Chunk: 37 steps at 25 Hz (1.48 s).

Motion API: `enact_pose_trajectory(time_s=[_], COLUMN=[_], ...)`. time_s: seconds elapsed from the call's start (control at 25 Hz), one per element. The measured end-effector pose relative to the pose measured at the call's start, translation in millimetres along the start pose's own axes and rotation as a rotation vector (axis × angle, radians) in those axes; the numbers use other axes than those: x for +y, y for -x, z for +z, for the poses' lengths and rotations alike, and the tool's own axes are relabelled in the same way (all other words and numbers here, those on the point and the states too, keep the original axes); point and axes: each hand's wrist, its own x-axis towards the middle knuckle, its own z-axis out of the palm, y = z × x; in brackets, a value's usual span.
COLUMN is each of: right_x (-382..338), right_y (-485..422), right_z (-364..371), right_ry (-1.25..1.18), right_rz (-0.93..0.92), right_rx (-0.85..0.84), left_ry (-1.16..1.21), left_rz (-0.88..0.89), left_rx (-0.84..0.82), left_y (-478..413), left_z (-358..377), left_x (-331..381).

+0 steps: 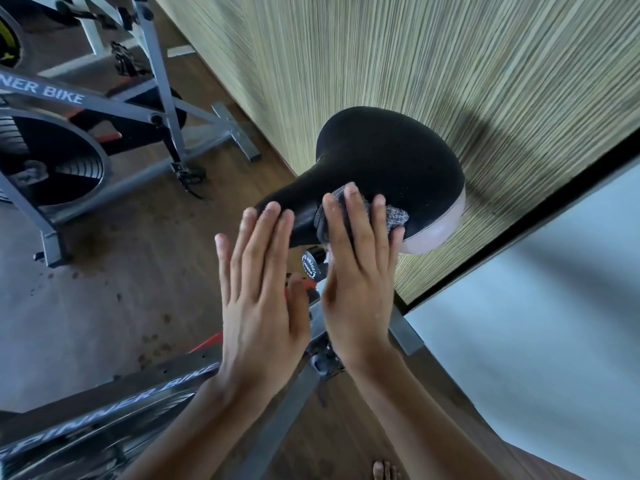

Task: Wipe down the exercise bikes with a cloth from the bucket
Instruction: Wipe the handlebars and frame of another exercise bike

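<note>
My right hand (360, 271) lay flat with straight fingers, pressing the crumpled grey knitted cloth (396, 216) against the near edge of the black padded bike saddle (391, 161), about where its narrow nose widened into the broad rear. My left hand (263, 282) was flat too, fingers together and holding nothing, its fingertips touching the tip of the nose. A round black adjustment knob (310, 266) sat just below the saddle, between my hands. The grey bike frame lettered SPINNER BIKE (138, 393) ran beneath my left forearm. A second grey exercise bike (104, 105) stood well apart on the brown wooden floor (149, 258).
</note>
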Motion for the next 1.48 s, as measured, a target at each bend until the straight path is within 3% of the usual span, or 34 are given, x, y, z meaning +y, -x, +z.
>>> enact_pose_trajectory(time_s=[0.16,0.36,0.52,0.64,0.8,0.92,1.04,1.28,1.48], right_x=[10,27,41,46,50,64,80,72,77], right_y=[2,1,2,0,1,-12,-45,-60,-95], right_z=[-18,-44,-50,-60,-66,-91,-105,-108,-89], right_ry=[0.063,0.035,0.004,-0.164,-0.231,-0.450,-0.362,-0.474,-0.501], right_rz=[-0.126,0.065,-0.052,0.152,0.078,0.257,0.289,0.497,0.641], right_rx=[-0.120,-0.073,-0.121,-0.063,-0.161,-0.119,-0.054,-0.371,-0.271], left_ry=[-0.111,-0.146,-0.181,-0.197,-0.210,-0.200,-0.194,-0.142,-0.146], left_rz=[0.048,0.019,0.020,0.012,-0.003,-0.031,-0.045,-0.131,-0.110], left_rx=[-0.061,-0.050,-0.072,-0.075,-0.077,-0.091,-0.109,-0.219,-0.316], left_y=[1,-3,-12,-12,-12,-14,-26,-47,-46], left_z=[5,6,8,8,11,5,-4,-16,-23], left_x=[2,12,16,18,19,25,33,40,38])
